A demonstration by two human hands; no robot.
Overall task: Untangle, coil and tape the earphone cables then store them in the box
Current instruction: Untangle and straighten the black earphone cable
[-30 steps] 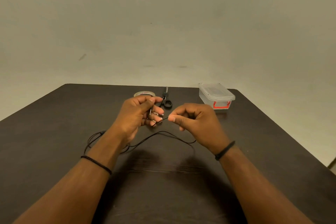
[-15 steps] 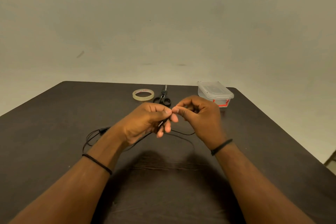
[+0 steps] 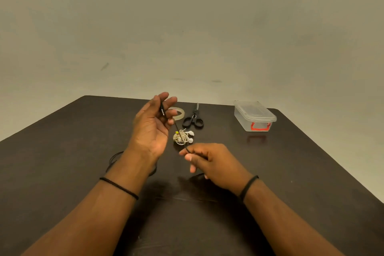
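Left hand (image 3: 150, 127) raised, palm up, fingers (image 3: 166, 101) gripping black earphone cable (image 3: 180, 137); right hand (image 3: 209, 161) low, pinching same cable.

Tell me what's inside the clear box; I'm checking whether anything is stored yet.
The box is lidded; nothing shows through its clear walls. White earphones lie outside on the table.

The tape roll (image 3: 180, 113) sits half hidden behind the left hand (image 3: 152, 129) (black cable (image 3: 113, 158) partly too).
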